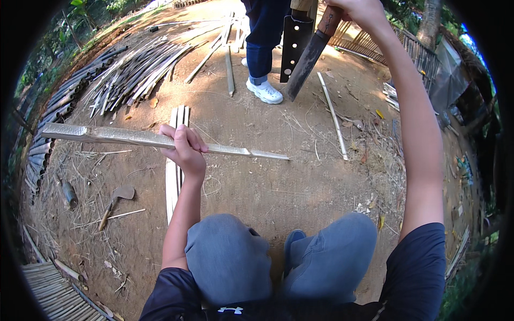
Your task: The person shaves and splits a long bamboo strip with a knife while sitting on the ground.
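Strip of pale wood (123,136) spans crosswise ahead, grasped near its middle by the left hand (186,147); right hand (357,9) grips the machete (312,54) by its handle, blade downward; step appears to be readying the blade; next move calls for a steady strip.

Left fingers (183,141) round bamboo strip (126,136); right fingers (347,13) grip wooden-handled knife (310,60)
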